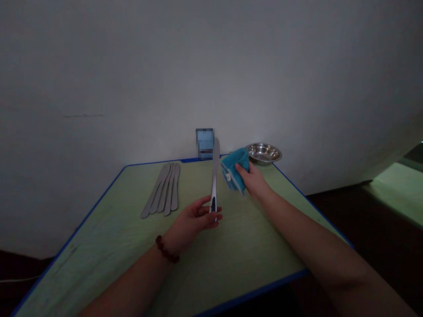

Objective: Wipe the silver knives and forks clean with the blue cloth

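My left hand [194, 220] is closed round the dark handle of a table knife [215, 169], whose blade points up and away from me. My right hand [254, 179] grips a folded blue cloth [234, 168] just to the right of the blade, close to it but not clearly touching. Both hands hover over the pale green table [109, 237] near its middle. A beaded bracelet [167, 250] sits on my left wrist.
Several plain metal knives [164, 190] lie side by side on the table's far left. A small steel bowl [263, 153] stands at the far right corner. A blurred small box [205, 143] leans against the white wall. The table has a blue edge; another green surface [396, 187] is at right.
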Action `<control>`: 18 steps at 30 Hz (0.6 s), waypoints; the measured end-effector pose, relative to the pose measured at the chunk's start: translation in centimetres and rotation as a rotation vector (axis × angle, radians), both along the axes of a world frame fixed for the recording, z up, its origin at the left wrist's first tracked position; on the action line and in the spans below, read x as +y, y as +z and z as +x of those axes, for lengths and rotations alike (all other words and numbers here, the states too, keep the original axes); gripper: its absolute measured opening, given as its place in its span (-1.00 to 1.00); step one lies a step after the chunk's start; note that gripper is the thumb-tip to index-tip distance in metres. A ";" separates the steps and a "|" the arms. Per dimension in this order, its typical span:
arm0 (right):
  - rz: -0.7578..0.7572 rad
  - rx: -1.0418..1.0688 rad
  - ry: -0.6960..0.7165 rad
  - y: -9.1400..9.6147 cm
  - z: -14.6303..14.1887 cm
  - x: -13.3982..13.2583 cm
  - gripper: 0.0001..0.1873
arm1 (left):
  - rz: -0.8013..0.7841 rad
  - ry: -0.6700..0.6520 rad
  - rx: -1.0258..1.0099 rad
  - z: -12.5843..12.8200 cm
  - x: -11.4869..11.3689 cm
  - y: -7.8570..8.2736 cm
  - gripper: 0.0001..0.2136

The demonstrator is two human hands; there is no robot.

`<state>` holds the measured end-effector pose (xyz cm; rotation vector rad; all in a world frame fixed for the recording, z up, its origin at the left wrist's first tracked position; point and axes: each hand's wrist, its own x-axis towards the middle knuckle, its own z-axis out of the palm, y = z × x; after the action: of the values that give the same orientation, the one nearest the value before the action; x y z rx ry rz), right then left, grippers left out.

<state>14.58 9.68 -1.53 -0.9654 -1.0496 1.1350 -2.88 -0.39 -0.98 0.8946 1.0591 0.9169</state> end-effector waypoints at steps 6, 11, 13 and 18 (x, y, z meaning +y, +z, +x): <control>-0.268 0.196 0.211 0.9 -1.4 -1.3 -0.85 | 0.012 -0.024 0.017 -0.1 0.1 0.0 -0.47; -0.330 0.275 0.292 1.7 -1.8 -2.3 -0.88 | 0.052 -0.063 0.062 -0.2 0.2 -0.3 -0.49; -0.340 0.284 0.311 1.9 -2.0 -2.6 -0.89 | 0.059 -0.087 0.088 -0.1 0.2 -0.4 -0.51; -0.350 0.308 0.371 2.1 -2.4 -3.2 -0.87 | 0.056 -0.141 0.112 0.1 0.2 -0.5 -0.52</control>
<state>12.18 6.47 0.57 -0.8445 -0.8099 1.7581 -2.83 -0.17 -1.47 1.0644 1.0555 0.7891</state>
